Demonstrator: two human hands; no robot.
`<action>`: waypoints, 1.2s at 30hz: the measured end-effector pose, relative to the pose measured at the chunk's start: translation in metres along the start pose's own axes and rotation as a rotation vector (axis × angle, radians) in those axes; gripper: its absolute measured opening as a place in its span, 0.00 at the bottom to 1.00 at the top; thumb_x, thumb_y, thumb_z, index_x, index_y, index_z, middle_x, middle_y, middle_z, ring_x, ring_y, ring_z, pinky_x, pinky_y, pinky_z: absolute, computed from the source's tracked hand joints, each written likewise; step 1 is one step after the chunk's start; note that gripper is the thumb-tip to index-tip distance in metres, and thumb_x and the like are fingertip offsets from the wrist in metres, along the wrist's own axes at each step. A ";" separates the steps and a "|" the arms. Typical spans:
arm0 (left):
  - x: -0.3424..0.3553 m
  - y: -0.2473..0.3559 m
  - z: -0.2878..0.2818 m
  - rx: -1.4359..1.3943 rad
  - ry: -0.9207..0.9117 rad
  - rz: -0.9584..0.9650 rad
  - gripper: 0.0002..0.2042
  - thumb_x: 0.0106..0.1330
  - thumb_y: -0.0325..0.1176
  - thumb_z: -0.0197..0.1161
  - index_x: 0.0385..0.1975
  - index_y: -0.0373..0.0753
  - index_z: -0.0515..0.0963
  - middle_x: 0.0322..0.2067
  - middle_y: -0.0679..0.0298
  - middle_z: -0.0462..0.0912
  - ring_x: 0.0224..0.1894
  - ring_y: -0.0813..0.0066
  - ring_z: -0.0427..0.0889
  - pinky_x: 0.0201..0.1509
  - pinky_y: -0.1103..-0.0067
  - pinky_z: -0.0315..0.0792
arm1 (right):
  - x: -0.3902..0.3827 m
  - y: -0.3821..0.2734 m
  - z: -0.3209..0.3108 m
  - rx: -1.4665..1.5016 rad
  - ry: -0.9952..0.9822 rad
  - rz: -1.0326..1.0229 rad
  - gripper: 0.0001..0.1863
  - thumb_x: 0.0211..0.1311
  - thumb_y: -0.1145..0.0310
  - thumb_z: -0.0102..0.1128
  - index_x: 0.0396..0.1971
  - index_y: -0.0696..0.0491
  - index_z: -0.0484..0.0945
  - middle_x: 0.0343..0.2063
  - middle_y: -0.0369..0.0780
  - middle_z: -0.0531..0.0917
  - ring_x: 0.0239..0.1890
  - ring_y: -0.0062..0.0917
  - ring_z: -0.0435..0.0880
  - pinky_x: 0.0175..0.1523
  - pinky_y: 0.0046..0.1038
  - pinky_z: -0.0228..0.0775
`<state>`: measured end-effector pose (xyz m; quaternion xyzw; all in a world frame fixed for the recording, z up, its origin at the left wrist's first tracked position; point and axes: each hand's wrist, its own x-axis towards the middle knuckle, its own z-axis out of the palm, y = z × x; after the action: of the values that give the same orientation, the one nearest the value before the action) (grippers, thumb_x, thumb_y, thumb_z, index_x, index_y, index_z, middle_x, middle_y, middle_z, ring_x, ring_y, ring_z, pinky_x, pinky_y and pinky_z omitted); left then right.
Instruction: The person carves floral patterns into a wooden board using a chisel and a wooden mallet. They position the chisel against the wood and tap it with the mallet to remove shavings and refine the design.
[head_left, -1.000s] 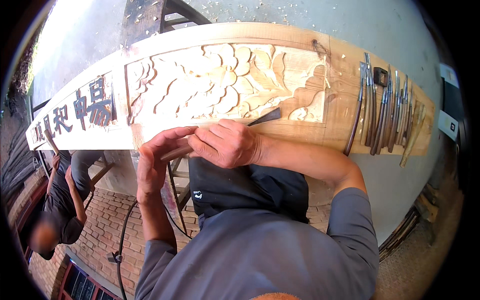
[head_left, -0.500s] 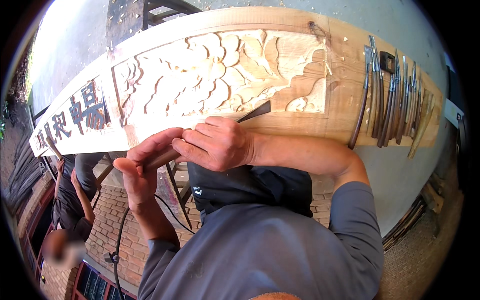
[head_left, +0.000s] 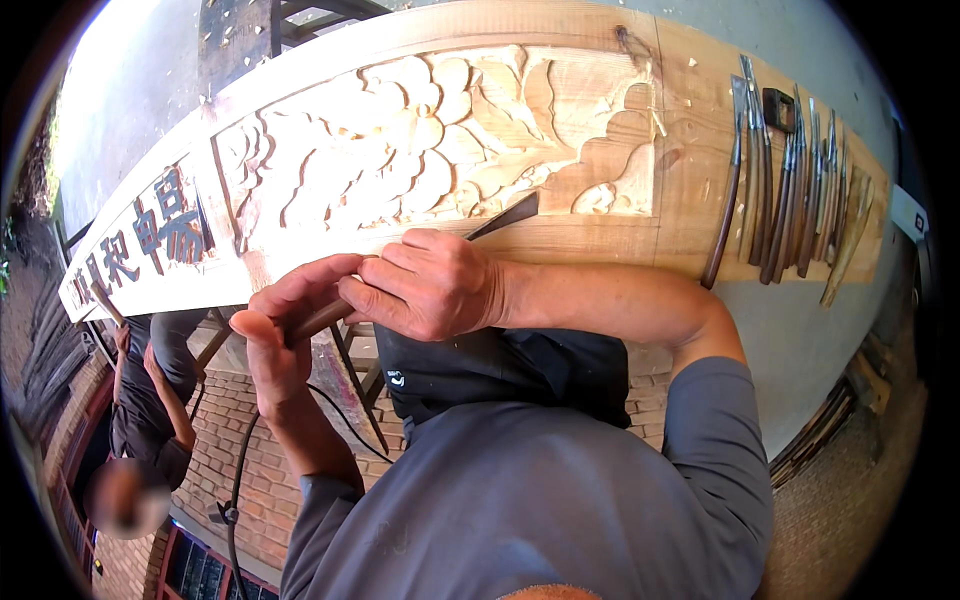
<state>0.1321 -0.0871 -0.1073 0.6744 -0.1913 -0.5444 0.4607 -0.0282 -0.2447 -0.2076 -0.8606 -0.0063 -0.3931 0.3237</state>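
Note:
A carving chisel (head_left: 513, 214) lies slantwise over the near edge of a long carved wooden board (head_left: 590, 238), its dark flat blade pointing right over the wood. My right hand (head_left: 430, 285) is closed round the chisel, hiding its middle. At the other end, the brown wooden handle sits in the palm of my left hand (head_left: 285, 310), whose fingers curl loosely about it while the thumb stands away. The left fingertips touch the right hand. Raised petals and leaves (head_left: 425, 165) in a recessed panel lie just beyond my hands.
Several slim chisels (head_left: 780, 200) lie in a row on the board's right end, with a small black block (head_left: 779, 110) among them. Dark carved characters (head_left: 170, 220) mark the left end, where another person (head_left: 150, 400) works. A black cable (head_left: 238, 480) hangs at lower left.
The board appears slightly higher in the picture, as the view has shifted a little. Both hands keep nearly the same hold on the chisel.

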 end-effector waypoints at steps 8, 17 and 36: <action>0.009 -0.005 0.001 0.022 -0.050 0.018 0.67 0.65 0.92 0.43 0.65 0.16 0.78 0.55 0.41 0.90 0.56 0.56 0.93 0.65 0.63 0.86 | -0.002 0.003 0.003 -0.010 0.040 0.021 0.09 0.63 0.63 0.70 0.32 0.52 0.80 0.24 0.33 0.74 0.25 0.23 0.78 0.30 0.28 0.67; 0.022 -0.001 0.009 0.025 -0.047 -0.005 0.67 0.66 0.91 0.46 0.65 0.15 0.77 0.55 0.39 0.90 0.58 0.53 0.92 0.67 0.62 0.85 | -0.007 0.008 -0.003 -0.065 -0.037 0.007 0.16 0.62 0.59 0.78 0.41 0.56 0.87 0.24 0.33 0.74 0.25 0.22 0.80 0.29 0.26 0.71; -0.012 0.012 0.028 0.064 0.092 0.051 0.67 0.65 0.91 0.44 0.65 0.16 0.79 0.51 0.42 0.92 0.54 0.57 0.94 0.64 0.66 0.87 | -0.005 0.000 -0.010 -0.003 0.017 -0.060 0.11 0.62 0.65 0.73 0.41 0.53 0.87 0.25 0.30 0.76 0.25 0.19 0.77 0.29 0.25 0.66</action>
<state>0.1053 -0.0959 -0.0900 0.7080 -0.2042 -0.4945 0.4610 -0.0379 -0.2487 -0.2061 -0.8570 -0.0287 -0.4101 0.3106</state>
